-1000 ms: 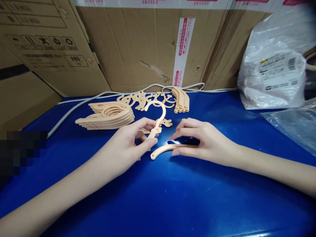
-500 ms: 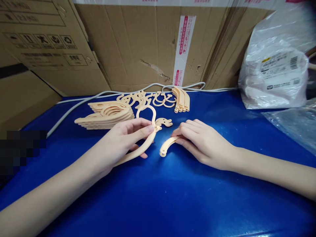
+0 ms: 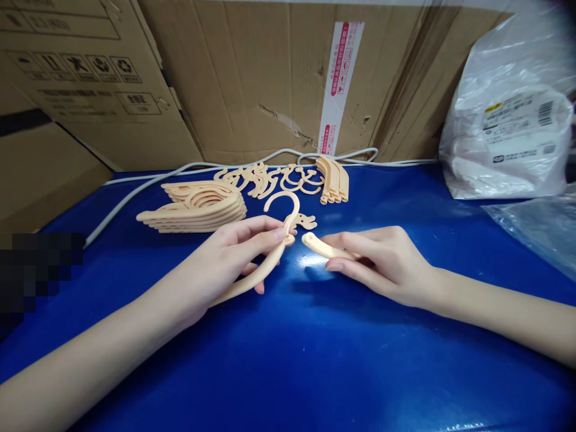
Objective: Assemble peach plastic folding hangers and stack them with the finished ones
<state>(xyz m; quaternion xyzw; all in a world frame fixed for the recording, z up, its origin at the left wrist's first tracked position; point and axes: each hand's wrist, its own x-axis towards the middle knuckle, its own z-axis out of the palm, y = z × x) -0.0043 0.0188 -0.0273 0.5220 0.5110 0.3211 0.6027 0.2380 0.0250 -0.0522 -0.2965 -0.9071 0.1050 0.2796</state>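
My left hand (image 3: 245,249) is closed on a cream plastic hanger piece (image 3: 265,270), a curved arm with a hook (image 3: 294,207) rising from its joint. Part of this piece is hidden behind the fingers and wrist. Between thumb and fingers, my right hand (image 3: 382,261) grips a separate curved hanger arm (image 3: 321,247). Its holed end points left, a small gap away from the joint of the left piece. Just behind the joint, a small cream piece with holes (image 3: 306,222) lies on the table.
A stack of hanger parts (image 3: 193,210) sits back left on the blue table (image 3: 288,360). Behind are loose hooks (image 3: 252,179) and a bundle of curved arms (image 3: 333,180). A white cable (image 3: 135,204) runs along cardboard boxes (image 3: 252,78). Plastic bags (image 3: 508,138) stand at the right.
My right hand has lifted its curved arm and turned the end up toward the left piece's joint. The hook in my left hand has rotated, its curve now leaning further right.
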